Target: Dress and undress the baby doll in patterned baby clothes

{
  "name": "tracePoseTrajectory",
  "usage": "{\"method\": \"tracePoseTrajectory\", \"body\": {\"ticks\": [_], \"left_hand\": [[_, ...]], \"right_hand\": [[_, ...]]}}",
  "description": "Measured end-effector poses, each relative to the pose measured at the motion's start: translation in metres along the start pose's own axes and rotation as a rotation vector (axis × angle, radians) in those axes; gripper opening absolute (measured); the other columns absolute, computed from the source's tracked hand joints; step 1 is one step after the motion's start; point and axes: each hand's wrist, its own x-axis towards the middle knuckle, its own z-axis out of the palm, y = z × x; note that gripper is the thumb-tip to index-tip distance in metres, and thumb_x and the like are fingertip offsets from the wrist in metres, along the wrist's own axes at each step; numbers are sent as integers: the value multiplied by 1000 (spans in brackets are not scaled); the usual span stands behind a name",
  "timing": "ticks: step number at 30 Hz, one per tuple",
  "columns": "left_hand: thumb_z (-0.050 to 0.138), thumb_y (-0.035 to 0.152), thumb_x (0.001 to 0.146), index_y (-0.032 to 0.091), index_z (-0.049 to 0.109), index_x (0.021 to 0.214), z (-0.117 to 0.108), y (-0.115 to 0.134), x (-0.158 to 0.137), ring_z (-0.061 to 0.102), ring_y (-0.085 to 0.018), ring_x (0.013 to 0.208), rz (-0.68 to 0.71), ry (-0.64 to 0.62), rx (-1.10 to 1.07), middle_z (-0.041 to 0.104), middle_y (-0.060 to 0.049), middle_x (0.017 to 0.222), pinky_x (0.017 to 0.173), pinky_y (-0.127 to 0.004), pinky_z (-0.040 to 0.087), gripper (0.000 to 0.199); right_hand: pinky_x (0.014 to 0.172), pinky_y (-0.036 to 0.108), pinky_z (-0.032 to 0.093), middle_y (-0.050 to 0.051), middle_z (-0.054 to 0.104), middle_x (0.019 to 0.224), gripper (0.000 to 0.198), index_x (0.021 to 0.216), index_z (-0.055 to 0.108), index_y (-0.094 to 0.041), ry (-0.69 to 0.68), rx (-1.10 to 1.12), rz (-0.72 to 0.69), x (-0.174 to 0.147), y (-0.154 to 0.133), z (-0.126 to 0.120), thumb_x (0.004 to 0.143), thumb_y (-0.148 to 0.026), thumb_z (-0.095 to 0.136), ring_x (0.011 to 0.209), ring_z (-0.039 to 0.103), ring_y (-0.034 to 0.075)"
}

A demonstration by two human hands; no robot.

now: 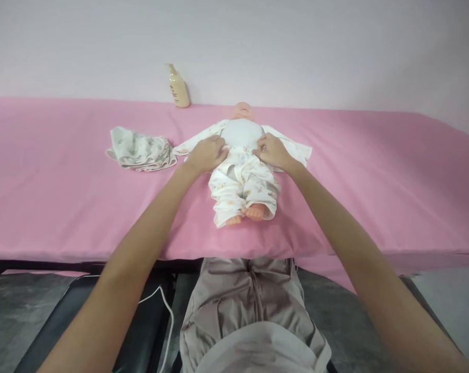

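A baby doll (pixel 242 132) lies on its back on the pink-covered table, feet towards me. It wears patterned white pants (pixel 242 181), and its bare feet stick out of the leg ends. My left hand (pixel 208 154) has its fingers closed on the waistband at the doll's one side. At the opposite side, my right hand (pixel 273 151) pinches the same waistband. A white patterned shirt (pixel 288 142) lies spread with its sleeves out to both sides of the doll, leaving the pale torso uncovered. Part of the waistband is hidden under my fingers.
Left of the doll sits a folded patterned cloth (pixel 141 150). A cream pump bottle (pixel 179 89) stands at the table's back edge against the white wall. The pink sheet (pixel 374 181) covers the table. Below is a black padded seat (pixel 141 321) with a white cable (pixel 168 311).
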Motion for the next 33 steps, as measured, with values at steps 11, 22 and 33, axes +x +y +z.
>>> {"method": "tracePoseTrajectory", "body": {"ticks": [11, 22, 33], "left_hand": [[62, 35, 78, 18, 48, 65, 34, -36, 45, 42, -10, 53, -640, 23, -984, 45, 4, 57, 55, -24, 33, 26], [72, 32, 67, 17, 58, 71, 37, -47, 40, 56, -14, 60, -771, -116, -1519, 61, 0, 66, 58, -24, 44, 21], [77, 33, 66, 16, 59, 70, 30, -51, 41, 52, -10, 56, -834, -149, -1506, 57, 2, 64, 53, -22, 41, 26]], "right_hand": [[68, 28, 32, -1, 48, 62, 27, 55, 39, -20, 108, 144, 196, 45, 32, 4, 79, -22, 54, 64, 43, 14], [58, 26, 25, -6, 33, 59, 34, 59, 37, -20, -106, 675, 365, 58, 41, 18, 76, -39, 59, 58, 31, 10], [51, 26, 23, -6, 33, 54, 49, 56, 37, -21, -150, 964, 688, 52, 41, 19, 65, -50, 76, 51, 29, 9]]}}
